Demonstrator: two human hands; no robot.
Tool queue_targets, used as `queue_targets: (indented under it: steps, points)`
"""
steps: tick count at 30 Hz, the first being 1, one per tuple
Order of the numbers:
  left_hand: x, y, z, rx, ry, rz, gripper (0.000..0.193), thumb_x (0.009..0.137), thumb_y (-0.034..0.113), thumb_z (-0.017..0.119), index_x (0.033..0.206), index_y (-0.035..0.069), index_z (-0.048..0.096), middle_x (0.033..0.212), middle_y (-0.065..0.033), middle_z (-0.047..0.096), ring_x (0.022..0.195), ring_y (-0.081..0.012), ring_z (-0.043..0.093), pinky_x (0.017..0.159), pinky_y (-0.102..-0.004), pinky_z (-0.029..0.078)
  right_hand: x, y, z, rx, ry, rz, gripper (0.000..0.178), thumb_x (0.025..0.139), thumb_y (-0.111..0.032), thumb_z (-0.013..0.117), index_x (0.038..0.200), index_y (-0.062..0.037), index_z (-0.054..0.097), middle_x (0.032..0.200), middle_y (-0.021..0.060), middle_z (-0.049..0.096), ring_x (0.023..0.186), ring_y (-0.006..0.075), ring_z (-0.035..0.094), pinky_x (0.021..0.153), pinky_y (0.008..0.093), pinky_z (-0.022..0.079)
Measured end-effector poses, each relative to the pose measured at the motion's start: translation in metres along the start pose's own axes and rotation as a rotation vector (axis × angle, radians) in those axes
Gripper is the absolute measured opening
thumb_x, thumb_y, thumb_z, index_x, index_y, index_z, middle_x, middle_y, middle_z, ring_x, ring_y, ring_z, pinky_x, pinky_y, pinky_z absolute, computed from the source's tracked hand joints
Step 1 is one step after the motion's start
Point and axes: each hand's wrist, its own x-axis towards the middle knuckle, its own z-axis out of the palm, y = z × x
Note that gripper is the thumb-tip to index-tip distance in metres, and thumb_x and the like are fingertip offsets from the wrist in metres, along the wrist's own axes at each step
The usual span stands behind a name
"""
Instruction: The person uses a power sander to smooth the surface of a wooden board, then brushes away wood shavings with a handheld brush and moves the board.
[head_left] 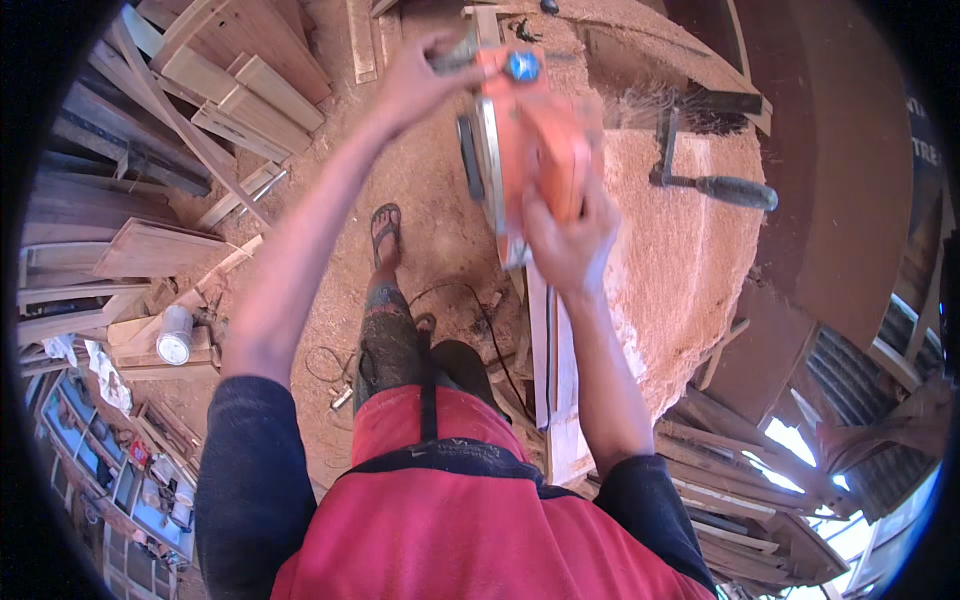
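Note:
My right hand [572, 240] is wrapped round the rear handle of an orange electric planer [515, 130] with a blue front knob [522, 66]. My left hand [415, 85] grips the planer's front left side, its thumb reaching toward the knob; motion smears its fingers. Beneath the planer, a long pale wooden board [562, 390] runs along the left edge of the sawdust-covered workbench [680, 250]. The planer hides the middle of the board. Wood shavings blur in the air to its right.
A metal crank with a dark handle [735, 191] lies over the bench's right part. Planks [265, 110] lean and lie at the left, near a white cylindrical container [174, 335]. A dark cord [490, 330] crosses the sawdusty floor by my feet. More boards [730, 480] are stacked at the lower right.

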Motion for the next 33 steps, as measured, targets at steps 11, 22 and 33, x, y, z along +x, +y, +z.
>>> queue_targets:
  steps: [11, 22, 33]
  points:
    - [-0.260, 0.014, 0.088, 0.059, -0.010, -0.063, 0.080, 0.068, 0.032, 0.091, 0.134, 0.002, 0.059, 0.121, -0.0167, 0.057, 0.115, -0.0306, 0.057, 0.102, -0.0409, 0.046, -0.235, -0.001, -0.107, -0.119, -0.106, 0.245, 0.028, 0.072, -0.009, 0.075, 0.098, -0.0002, 0.068, 0.074, 0.0157, 0.068, 0.063, 0.0313, 0.070, 0.060, 0.0388, 0.054]
    - [-0.142, -0.005, 0.063, -0.046, 0.111, 0.017, 0.080, 0.070, 0.039, 0.091, 0.131, -0.002, 0.059, 0.114, -0.0145, 0.065, 0.107, -0.0249, 0.063, 0.095, -0.0371, 0.050, -0.135, 0.011, -0.056, 0.005, -0.110, 0.171, 0.023, 0.072, -0.008, 0.073, 0.094, -0.0021, 0.065, 0.070, 0.0151, 0.065, 0.059, 0.0342, 0.066, 0.057, 0.0411, 0.051]
    - [-0.022, 0.027, 0.010, -0.067, 0.014, 0.023, 0.089, 0.073, 0.049, 0.088, 0.137, -0.002, 0.056, 0.125, -0.0188, 0.066, 0.113, -0.0253, 0.064, 0.098, -0.0355, 0.050, -0.011, -0.007, -0.012, -0.023, -0.038, 0.133, 0.022, 0.077, -0.013, 0.077, 0.094, -0.0038, 0.066, 0.076, 0.0178, 0.067, 0.064, 0.0323, 0.068, 0.060, 0.0404, 0.053]
